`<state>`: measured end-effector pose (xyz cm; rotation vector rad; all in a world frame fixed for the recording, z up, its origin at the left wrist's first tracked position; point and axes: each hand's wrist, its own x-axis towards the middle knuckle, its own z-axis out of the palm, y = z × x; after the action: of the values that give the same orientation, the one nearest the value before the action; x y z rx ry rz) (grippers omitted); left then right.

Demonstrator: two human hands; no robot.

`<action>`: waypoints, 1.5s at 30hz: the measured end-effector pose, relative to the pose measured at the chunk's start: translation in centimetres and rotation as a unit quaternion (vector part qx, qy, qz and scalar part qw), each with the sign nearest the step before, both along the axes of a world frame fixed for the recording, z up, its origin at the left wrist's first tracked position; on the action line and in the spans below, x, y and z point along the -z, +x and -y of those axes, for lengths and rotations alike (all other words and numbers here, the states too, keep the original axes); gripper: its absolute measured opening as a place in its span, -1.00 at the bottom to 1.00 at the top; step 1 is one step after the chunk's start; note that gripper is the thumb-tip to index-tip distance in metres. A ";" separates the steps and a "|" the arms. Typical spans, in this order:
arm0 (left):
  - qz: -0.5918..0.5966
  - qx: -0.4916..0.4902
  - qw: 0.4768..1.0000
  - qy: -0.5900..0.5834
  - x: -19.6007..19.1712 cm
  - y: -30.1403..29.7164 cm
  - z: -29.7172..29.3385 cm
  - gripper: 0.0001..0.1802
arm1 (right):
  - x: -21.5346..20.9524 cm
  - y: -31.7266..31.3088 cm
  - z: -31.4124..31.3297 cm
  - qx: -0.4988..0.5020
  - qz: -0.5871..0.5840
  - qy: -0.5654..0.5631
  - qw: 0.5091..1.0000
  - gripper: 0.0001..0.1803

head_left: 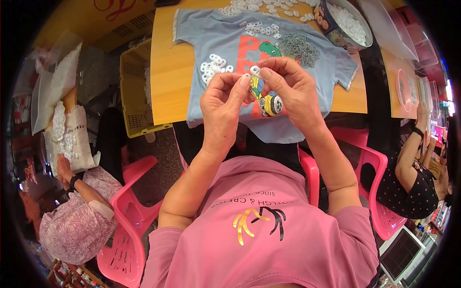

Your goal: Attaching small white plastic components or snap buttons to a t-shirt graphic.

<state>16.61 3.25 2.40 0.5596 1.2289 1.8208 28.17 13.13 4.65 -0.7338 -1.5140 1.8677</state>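
Note:
Both my hands meet above a blue-grey T-shirt spread on the table. Between the thumb and fingers of my right hand point(288, 89) is a small white plastic piece with holes point(255, 70). My left hand point(223, 103) is closed in a pinch right beside it; what its fingertips hold is too small to make out. Left of my hands lies a small heap of white two-hole pieces point(211, 69) on the shirt point(211, 36). Further back is another group of white pieces point(257, 30). A pile of small grey metal parts point(298, 49) lies behind my right hand.
The yellow-brown table point(169, 86) carries more loose white pieces point(240, 6) at its far edge. A round tub point(348, 26) of white pieces stands at the back right. A yellow crate point(139, 91) is left of the table. People sit on pink chairs point(127, 240) at both sides.

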 end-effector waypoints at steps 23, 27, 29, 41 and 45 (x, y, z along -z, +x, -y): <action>0.135 -0.065 0.982 0.111 -0.7 2.8 -1.2 -0.90 | 1.3 -1.3 2.7 0.138 -0.056 0.166 0.975 -0.84; 0.127 -0.063 0.983 0.113 -0.6 2.8 -1.3 -0.90 | 1.2 -1.1 2.6 0.136 -0.086 0.157 0.974 -0.85; 0.135 -0.064 0.982 0.112 -0.5 2.7 -1.3 -0.89 | 1.2 -1.0 2.5 0.129 -0.092 0.154 0.975 -0.85; 0.198 -0.043 0.973 0.107 0.6 2.4 -0.9 -0.88 | 1.8 -1.0 2.4 0.099 -0.057 0.147 0.983 -0.82; 0.164 -0.044 0.981 0.090 1.0 2.3 -1.1 -0.88 | 1.5 -0.8 2.2 0.101 -0.042 0.089 0.990 -0.81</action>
<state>18.88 4.32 1.41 0.2897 0.8854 2.0160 27.35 10.92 3.14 -0.6895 -1.4723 1.5715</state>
